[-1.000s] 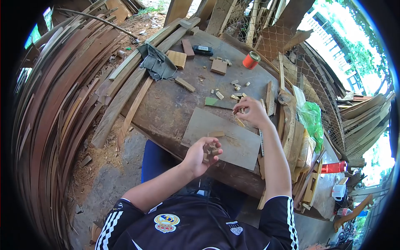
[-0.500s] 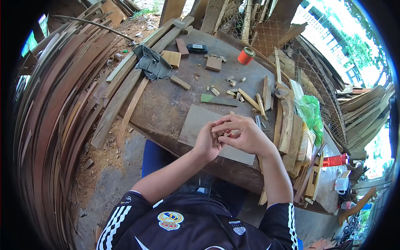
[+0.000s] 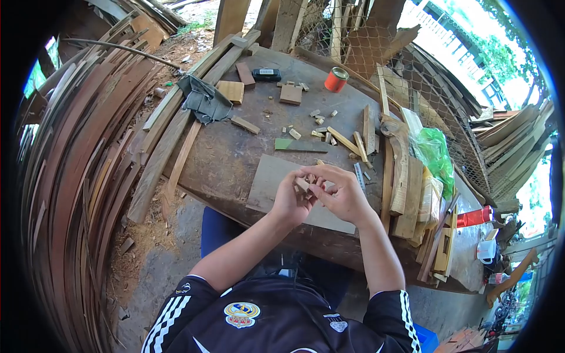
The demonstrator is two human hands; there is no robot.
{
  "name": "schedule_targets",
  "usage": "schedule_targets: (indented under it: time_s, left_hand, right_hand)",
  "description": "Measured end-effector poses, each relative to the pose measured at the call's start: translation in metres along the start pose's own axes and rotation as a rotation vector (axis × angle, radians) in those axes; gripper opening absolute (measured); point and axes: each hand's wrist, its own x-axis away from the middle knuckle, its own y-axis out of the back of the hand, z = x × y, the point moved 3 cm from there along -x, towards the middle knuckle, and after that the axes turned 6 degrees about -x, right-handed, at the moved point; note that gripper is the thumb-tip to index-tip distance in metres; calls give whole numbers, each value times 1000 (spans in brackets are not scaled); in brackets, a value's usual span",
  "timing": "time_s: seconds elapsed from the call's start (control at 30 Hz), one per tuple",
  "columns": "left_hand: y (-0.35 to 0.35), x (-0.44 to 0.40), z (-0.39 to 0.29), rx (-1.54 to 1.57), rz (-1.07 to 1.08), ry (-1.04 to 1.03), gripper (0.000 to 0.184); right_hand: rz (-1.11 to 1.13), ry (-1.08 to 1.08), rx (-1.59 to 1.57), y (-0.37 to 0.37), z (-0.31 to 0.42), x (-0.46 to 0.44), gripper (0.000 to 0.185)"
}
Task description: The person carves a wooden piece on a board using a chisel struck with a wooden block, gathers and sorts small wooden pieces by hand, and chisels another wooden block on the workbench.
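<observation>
My left hand and my right hand meet over a flat grey-brown board at the table's near edge. Between them is a small pale wooden block, partly covered by fingers. The left fingers curl around it, while the right thumb and fingertips pinch at it from the other side. Just beyond the hands lies a thin flat strip with a green end. Small wood offcuts and slim sticks are scattered further back.
An orange-red can, a black case and wooden blocks stand at the back. A dark cloth drapes the left side. Planks and a green plastic bag line the right. Stacked boards fill the left.
The view has shifted slightly, so the table's things sit a little further left. The fingers have moved on the small block, and more of it shows now.
</observation>
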Motion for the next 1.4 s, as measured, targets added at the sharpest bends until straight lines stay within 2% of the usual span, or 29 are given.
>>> schedule_targets:
  time_s: [0.13, 0.27, 0.4, 0.5, 0.57, 0.63, 0.73, 0.8, 0.93, 1.07, 1.17, 1.27, 1.4]
  left_hand:
    - [-2, 5, -3, -73, -16, 12, 26]
    - [1, -1, -1, 42, -3, -26, 22]
    - [9, -4, -3, 130, -31, -1, 21]
    - [12, -3, -16, 270, -27, 64, 19]
    - [8, 8, -27, 335, -47, 44, 16]
    - [20, 12, -34, 371, 21, 24, 17]
    - [33, 23, -44, 353, 65, 0, 17]
    - [35, 37, -49, 328, 58, 5, 17]
    - [45, 52, -59, 337, 15, 16, 18]
    - [55, 50, -73, 301, -38, -48, 16]
    - [58, 46, -78, 278, -49, -76, 16]
    - [60, 42, -78, 268, -35, -82, 16]
    - [61, 38, -71, 232, -59, -85, 16]
  right_hand:
    - [-93, 4, -127, 1, -7, 0, 48]
    - [-82, 59, -175, -5, -18, 7, 48]
    - [-81, 194, -115, -11, -9, 13, 37]
    - [-200, 192, -221, 15, -37, 1, 27]
    - [-425, -18, -96, 42, -56, -27, 21]
    - [-499, -110, 191, 68, -101, -58, 21]
    - [-473, -239, 414, 77, -166, -87, 24]
    - [-484, -257, 503, 68, -183, -103, 27]
    - [-515, -142, 488, 41, -182, -122, 30]
    - [-316, -126, 627, 37, -181, -137, 29]
    - [-208, -193, 635, 46, -183, -144, 29]
    - [-178, -135, 604, 52, -189, -143, 28]
    - [-249, -231, 377, 65, -205, -137, 30]
